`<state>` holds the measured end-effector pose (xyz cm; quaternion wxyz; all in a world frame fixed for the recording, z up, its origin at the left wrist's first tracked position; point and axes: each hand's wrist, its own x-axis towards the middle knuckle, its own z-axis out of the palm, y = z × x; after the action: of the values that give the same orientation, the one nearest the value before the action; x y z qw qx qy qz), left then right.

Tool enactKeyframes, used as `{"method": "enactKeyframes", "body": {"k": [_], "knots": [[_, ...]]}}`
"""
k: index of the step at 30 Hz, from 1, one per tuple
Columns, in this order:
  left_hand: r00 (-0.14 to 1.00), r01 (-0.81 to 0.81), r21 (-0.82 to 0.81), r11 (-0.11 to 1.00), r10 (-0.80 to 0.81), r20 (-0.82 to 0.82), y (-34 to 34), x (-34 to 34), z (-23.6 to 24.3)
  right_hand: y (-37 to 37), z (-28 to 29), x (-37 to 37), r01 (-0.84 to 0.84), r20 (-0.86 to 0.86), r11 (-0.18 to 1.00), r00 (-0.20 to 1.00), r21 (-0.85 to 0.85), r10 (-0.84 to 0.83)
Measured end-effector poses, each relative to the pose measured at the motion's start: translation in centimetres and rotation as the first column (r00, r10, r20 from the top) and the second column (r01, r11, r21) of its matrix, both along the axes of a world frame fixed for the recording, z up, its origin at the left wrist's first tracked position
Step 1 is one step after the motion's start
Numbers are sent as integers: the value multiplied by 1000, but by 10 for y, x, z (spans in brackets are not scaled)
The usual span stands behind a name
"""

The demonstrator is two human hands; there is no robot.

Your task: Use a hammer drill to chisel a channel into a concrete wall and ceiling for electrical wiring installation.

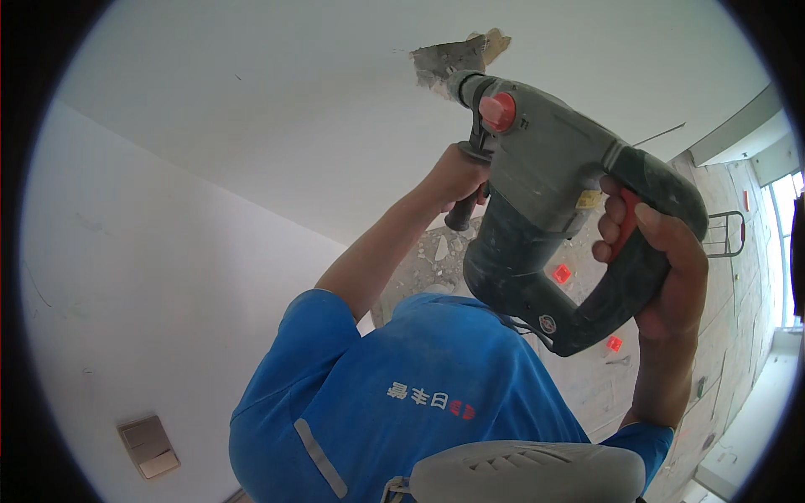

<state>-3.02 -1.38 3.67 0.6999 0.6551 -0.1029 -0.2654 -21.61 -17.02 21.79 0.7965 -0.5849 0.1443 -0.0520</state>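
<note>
A dark green and grey rotary hammer (553, 159) with a red knob on its side is held up against the white wall. My left hand (461, 178) is wrapped round its black side handle (458, 216). Around the rear grip closes my right hand (677, 264), its fingers at the red trigger (625, 220). The front of the tool points at a chipped patch (449, 63) where grey and tan material shows through the white surface. The bit's tip cannot be made out.
A switch plate (149, 447) sits on the wall at lower left. Broken rubble (428, 251) lies on the floor below the tool. Small red-orange pieces (562, 273) dot the floor, and a metal-framed cart (726, 235) stands at the right. A window (786, 243) is at the far right.
</note>
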Motion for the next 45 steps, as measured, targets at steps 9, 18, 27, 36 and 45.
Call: {"method": "enactKeyframes", "body": {"k": [9,18,27,36,45], "knots": [[990,-9,310,951,-34,133,-3,30,-53,-19,-100,-2,-34,160,990,987,134,12],[945,-40,437,899,-108,309,8,10,-65,-18,-141,-34,30,169,980,983,199,-65],[952,-47,414,909,-85,293,29,17,-46,36,-130,-34,126,139,984,980,127,-144],[992,26,304,952,-63,110,15,-11,-7,13,-85,-40,58,118,987,990,149,-76],[995,80,192,978,-90,45,13,4,-10,-4,-48,-13,12,57,984,998,179,-23]]}}
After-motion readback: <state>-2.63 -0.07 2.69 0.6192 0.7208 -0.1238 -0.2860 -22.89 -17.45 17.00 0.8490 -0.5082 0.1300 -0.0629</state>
